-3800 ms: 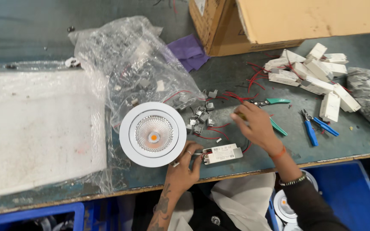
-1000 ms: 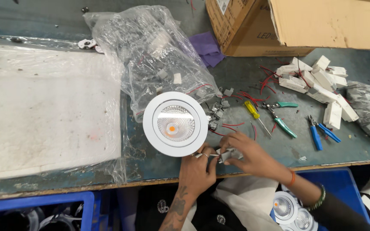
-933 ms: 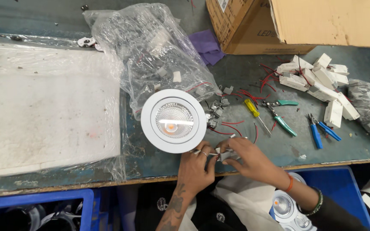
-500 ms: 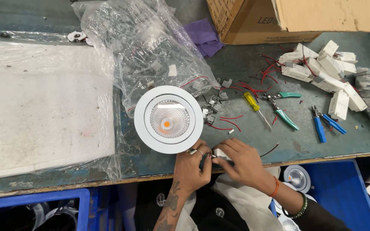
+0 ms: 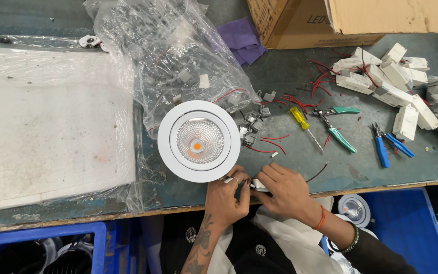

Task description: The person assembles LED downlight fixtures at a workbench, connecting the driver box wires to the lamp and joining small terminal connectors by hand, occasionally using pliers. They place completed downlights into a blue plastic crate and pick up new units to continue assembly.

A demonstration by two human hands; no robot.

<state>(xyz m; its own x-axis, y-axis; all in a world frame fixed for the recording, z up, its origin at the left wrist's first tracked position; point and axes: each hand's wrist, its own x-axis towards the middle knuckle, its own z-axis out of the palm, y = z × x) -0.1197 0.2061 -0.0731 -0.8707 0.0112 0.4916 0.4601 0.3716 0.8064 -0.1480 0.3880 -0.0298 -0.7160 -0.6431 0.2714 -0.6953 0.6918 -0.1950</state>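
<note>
Hands: your left hand (image 5: 225, 195) & right hand (image 5: 286, 189) both pinch small white plastic driver box (image 5: 258, 184) at table (image 5: 330, 167) front edge.
Lamp: round white recessed downlight (image 5: 198, 140) face-up, touching left fingers.
Progress: looks mid-wiring; box not visibly joined yet.
Tools: yellow-handled screwdriver (image 5: 304, 126), untouched.

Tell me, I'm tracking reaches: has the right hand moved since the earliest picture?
Yes: the right hand left the green pliers for the table's near edge, beside the left hand.
</note>
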